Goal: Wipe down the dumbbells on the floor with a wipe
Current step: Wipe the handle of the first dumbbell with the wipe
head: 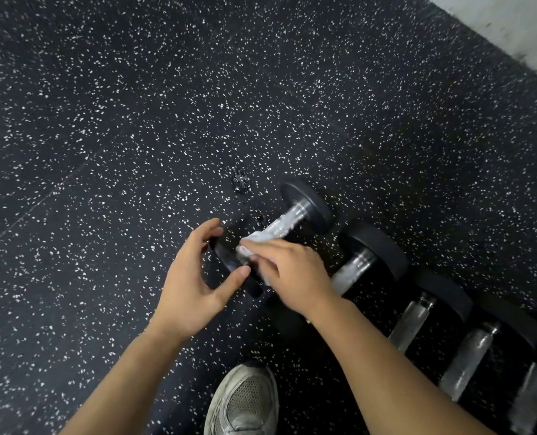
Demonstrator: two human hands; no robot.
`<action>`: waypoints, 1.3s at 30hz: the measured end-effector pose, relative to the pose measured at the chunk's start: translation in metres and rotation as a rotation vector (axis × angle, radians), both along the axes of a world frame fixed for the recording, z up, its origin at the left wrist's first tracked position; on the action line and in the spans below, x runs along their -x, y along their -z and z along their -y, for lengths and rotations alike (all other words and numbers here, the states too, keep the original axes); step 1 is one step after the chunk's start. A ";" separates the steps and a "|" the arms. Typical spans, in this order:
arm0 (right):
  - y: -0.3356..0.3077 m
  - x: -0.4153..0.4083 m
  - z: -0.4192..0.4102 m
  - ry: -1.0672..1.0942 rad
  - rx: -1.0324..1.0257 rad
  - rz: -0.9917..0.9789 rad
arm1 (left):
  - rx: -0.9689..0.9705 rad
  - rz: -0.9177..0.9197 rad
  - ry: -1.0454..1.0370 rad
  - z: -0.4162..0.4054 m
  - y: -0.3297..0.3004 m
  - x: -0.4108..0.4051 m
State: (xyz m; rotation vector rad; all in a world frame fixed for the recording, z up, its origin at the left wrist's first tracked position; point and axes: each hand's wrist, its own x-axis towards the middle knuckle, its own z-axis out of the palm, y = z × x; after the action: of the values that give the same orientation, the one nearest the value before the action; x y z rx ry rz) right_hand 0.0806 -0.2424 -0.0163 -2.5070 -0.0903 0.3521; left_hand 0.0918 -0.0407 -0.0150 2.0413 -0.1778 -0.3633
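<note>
Several black dumbbells with knurled steel handles lie side by side on the speckled floor, running toward the lower right. The leftmost dumbbell is under my hands. My right hand presses a white wipe against the near end of its handle and near head. My left hand curls around that near head with fingers apart, thumb tip touching its face. The second dumbbell lies just right of my right hand.
Black rubber floor with white flecks spreads to the left and ahead. A pale wall or concrete edge shows at the top right. My grey shoe stands at the bottom centre. A small dark patch marks the floor beyond the dumbbell.
</note>
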 end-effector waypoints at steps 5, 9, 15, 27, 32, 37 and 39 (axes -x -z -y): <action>-0.001 -0.019 0.015 0.401 0.102 0.111 | 0.017 -0.009 -0.063 -0.004 -0.001 -0.004; 0.002 -0.024 0.000 0.373 0.021 0.147 | -0.012 0.034 -0.137 -0.003 0.000 -0.009; 0.008 -0.018 -0.018 0.045 -0.033 0.074 | -0.158 0.193 -0.046 -0.003 -0.004 -0.012; 0.011 -0.060 -0.032 0.355 -0.080 0.158 | -0.184 0.139 -0.236 -0.005 -0.007 -0.039; 0.018 -0.058 -0.043 0.012 -0.116 0.132 | -0.251 0.185 -0.184 -0.010 -0.011 -0.050; 0.019 -0.073 -0.037 0.246 -0.059 0.242 | -0.274 0.194 -0.145 -0.017 -0.009 -0.052; 0.018 -0.081 -0.033 0.417 -0.070 0.243 | -0.283 0.198 -0.173 -0.017 -0.011 -0.054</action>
State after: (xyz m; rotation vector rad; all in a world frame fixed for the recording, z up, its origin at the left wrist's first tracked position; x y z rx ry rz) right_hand 0.1619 -0.2091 -0.0346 -2.4096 0.3141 -0.1240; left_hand 0.1462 -0.0238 -0.0040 2.3534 -0.0720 -0.0796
